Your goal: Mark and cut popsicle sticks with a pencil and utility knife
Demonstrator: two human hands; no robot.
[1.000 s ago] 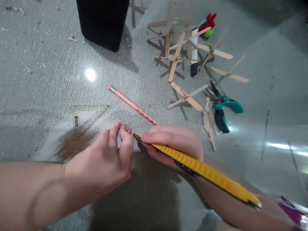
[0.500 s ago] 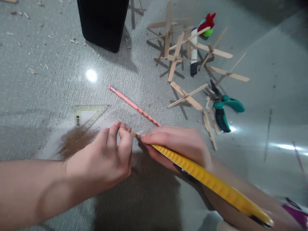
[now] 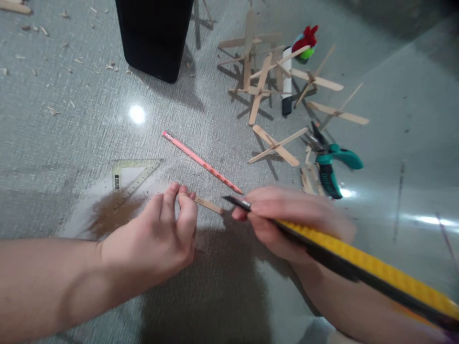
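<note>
My left hand (image 3: 161,229) is closed on a wooden craft stick (image 3: 210,206), whose rounded end sticks out to the right of my fingertips with small pencil marks on it. My right hand (image 3: 290,220), a little blurred, grips a yellow and black utility knife (image 3: 344,251). The dark blade points left and stands just clear of the stick's free end. Above both hands a pink pencil (image 3: 201,161) lies slantwise on the table. A clear triangular ruler (image 3: 138,165) lies above my left wrist, by a brown patch on a pale area.
A black phone-like slab (image 3: 152,38) stands at the top. Several crossed craft-stick pieces (image 3: 275,145) spread across the upper right, around a white marker (image 3: 287,81) and a red toy (image 3: 306,40). Green-handled pliers (image 3: 332,162) rest on the right by wooden scraps (image 3: 309,179). Shavings (image 3: 53,111) litter the upper left.
My right hand has drawn the knife back to the right, away from the craft stick, baring the blade and the stick's end. My left hand has stayed in place.
</note>
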